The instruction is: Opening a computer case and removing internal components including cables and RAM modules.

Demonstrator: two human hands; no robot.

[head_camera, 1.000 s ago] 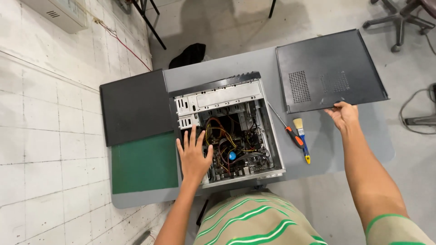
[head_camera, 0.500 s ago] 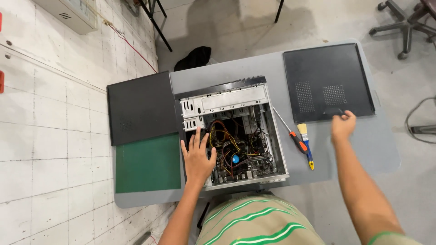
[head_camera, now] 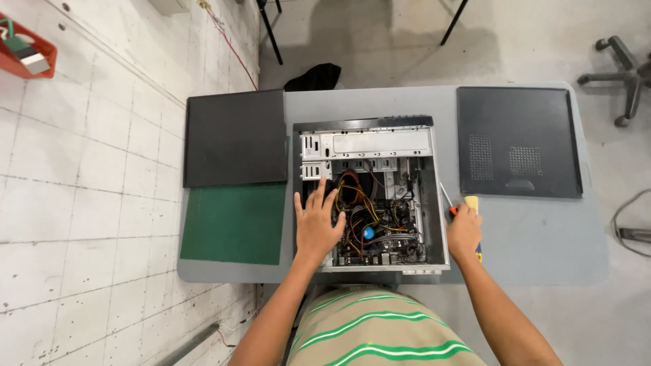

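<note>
1. Grip, right hand (head_camera: 464,230): fingers curled down over the tools lying just beside the case's right wall, an orange-handled screwdriver (head_camera: 449,205) and a yellow-handled brush (head_camera: 471,203). Cannot tell if it has closed on either; the hand hides the handles.
2. Grip, left hand (head_camera: 316,225): fingers spread, palm flat on the left inner edge of the open computer case (head_camera: 369,193), clamped on nothing.
3. Risk: left fingertips sit right by the yellow and orange cable bundle (head_camera: 359,203). A slip could snag a lead or pull a connector.
4. Risk: bare skin close to the board (head_camera: 380,234) and the cut sheet-metal rim. Static or a nicked finger look likely if the hand slides.
5. Risk: screwdriver shaft points toward the case wall. A blind pick-up could roll it or knock the brush off the worktop (head_camera: 542,237).
6. Case lies open side up at mid worktop, front edge near the body. Leaning on it could shift it.
7. Side panel (head_camera: 519,141) lies well apart at far right, another dark panel (head_camera: 235,137) and a green mat (head_camera: 234,224) at left; both overhang the worktop edge and could tip if bumped.
</note>
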